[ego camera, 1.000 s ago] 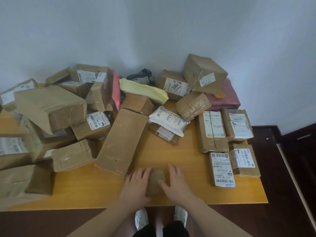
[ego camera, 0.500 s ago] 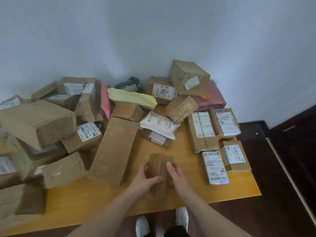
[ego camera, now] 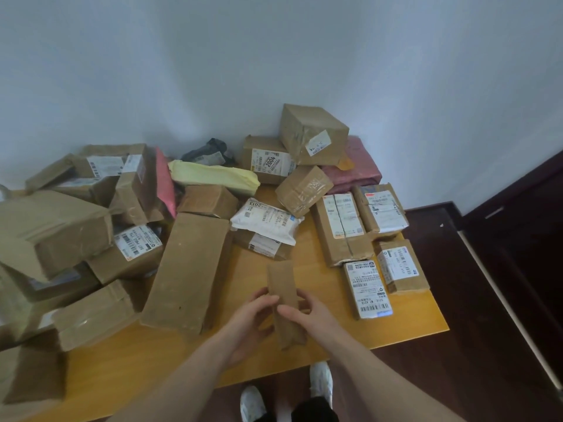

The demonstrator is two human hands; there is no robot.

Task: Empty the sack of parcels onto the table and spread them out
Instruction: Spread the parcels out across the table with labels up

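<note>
No sack is in view and the parcels already lie on the table (ego camera: 420, 315), so emptying looks done; spreading is left. The left hand (ego camera: 253, 315) and right hand (ego camera: 307, 312) grip a narrow brown parcel (ego camera: 285, 296) upright between them. A long box (ego camera: 189, 269) lies just left of the hands, labelled boxes (ego camera: 367, 289) to their right, crowding the bare spot beyond.

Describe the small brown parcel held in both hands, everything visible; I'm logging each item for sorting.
The small brown parcel is a narrow, plain cardboard-coloured box with no label on the faces that show. It is held lengthwise away from the person above the table's near edge. The left hand grips its left side and the right hand its right, fingers curled round it. Nothing else touches it.
</note>
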